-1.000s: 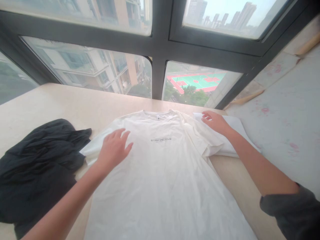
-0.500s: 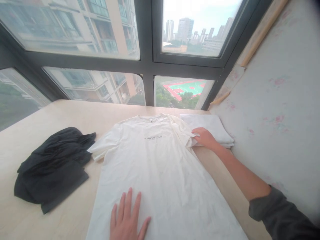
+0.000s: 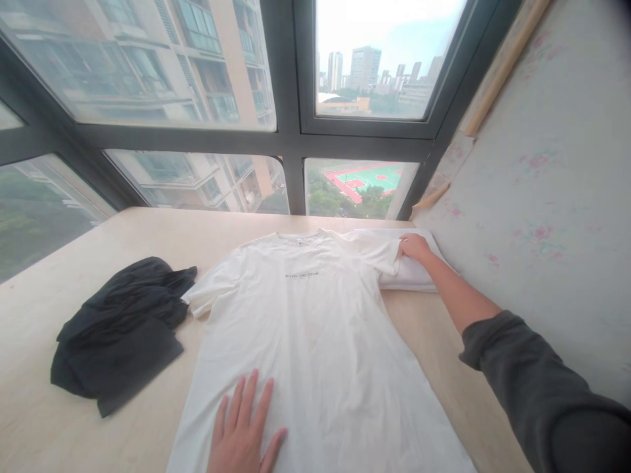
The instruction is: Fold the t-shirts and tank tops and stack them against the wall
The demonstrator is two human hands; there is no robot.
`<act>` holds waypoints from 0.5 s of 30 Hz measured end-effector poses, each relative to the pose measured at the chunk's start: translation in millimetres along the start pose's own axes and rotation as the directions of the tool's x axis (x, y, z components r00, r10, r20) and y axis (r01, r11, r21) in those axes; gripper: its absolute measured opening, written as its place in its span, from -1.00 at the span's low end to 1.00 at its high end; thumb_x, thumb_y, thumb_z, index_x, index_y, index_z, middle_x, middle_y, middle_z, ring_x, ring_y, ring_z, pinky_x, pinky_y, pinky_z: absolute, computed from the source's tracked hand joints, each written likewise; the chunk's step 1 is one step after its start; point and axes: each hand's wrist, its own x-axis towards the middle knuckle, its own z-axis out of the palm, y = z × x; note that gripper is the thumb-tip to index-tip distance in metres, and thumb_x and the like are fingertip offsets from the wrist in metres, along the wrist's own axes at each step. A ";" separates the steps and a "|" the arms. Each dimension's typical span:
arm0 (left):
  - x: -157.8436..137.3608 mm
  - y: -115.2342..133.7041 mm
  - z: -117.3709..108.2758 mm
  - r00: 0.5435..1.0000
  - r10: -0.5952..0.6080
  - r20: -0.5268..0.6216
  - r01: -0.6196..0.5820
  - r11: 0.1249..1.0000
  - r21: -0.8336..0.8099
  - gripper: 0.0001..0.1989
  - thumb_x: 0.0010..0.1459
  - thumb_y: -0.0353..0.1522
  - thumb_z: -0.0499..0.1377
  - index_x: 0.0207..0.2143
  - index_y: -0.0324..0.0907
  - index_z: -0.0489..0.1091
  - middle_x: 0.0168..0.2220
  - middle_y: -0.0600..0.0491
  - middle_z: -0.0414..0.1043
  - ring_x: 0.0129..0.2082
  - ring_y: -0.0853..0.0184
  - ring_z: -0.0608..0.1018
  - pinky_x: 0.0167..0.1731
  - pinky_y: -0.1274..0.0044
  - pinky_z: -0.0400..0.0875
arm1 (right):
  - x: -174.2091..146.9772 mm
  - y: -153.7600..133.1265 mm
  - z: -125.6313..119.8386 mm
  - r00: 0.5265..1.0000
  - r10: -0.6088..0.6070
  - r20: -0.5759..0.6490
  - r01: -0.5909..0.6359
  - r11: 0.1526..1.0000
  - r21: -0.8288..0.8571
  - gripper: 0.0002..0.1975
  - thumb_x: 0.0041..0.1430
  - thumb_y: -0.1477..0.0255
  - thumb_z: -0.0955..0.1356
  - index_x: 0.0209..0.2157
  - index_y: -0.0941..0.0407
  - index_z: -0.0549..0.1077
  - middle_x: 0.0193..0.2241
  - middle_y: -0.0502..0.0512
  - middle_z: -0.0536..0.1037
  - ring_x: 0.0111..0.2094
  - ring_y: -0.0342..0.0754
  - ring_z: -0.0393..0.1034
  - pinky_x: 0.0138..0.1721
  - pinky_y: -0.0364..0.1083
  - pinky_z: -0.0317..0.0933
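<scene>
A white T-shirt (image 3: 315, 328) with small dark lettering on its chest lies spread front side up, collar toward the window. My left hand (image 3: 241, 427) rests flat on the lower body of the shirt, fingers spread. At the far right, my right hand (image 3: 414, 246) pinches the edge of the T-shirt's right-side sleeve and holds it stretched outward. Under that sleeve and hand lies a folded white cloth (image 3: 411, 274), partly covered. The opposite sleeve lies out to the left, with a few creases.
A crumpled black garment (image 3: 118, 335) lies on the pale wooden surface (image 3: 29, 328) to the left. Dark window frames (image 3: 290, 141) rise behind the far edge. A wall (image 3: 552, 217) with floral paper, peeling at its corner, borders the right side.
My right hand has moved outward and slightly away, drawing the bunched sleeve out flatter over the folded white cloth. My left hand stays on the shirt. The view has shifted a little.
</scene>
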 end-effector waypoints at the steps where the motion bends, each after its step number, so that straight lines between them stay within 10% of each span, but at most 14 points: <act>1: -1.6 1.5 1.9 1.000 -0.002 -0.003 0.002 1.000 0.002 -0.36 0.18 -0.12 0.10 0.27 -0.15 0.26 0.37 -0.16 0.09 0.32 -0.01 0.19 0.24 0.16 0.01 | -1.0 4.0 2.5 0.999 0.027 0.026 -0.028 0.999 0.037 -0.66 0.01 0.53 0.34 -0.14 0.24 0.56 -0.34 0.20 0.63 -0.33 0.00 0.52 -0.23 -0.09 0.37; 8: -8.5 2.8 8.1 0.999 -0.026 -0.035 0.026 1.000 -0.013 -0.39 0.15 -0.13 0.12 0.24 -0.12 0.31 0.33 -0.16 0.18 0.30 -0.02 0.23 0.22 0.15 0.04 | -11.4 14.2 5.1 0.991 0.084 0.106 -0.111 0.954 0.277 -0.53 0.40 0.23 0.10 -0.10 0.30 0.45 -0.34 0.33 0.62 -0.39 -0.05 0.56 -0.34 -0.12 0.45; 15: -4.2 20.0 -0.4 0.998 -0.055 -0.015 0.055 0.998 -0.012 -0.40 0.16 -0.17 0.11 0.25 -0.13 0.28 0.32 -0.16 0.19 0.29 -0.02 0.24 0.25 0.15 -0.01 | -17.2 8.5 9.9 0.992 0.035 0.122 -0.057 0.982 0.179 -0.42 0.11 0.24 0.42 0.07 0.29 0.36 -0.18 0.34 0.58 -0.24 0.05 0.54 -0.21 -0.03 0.43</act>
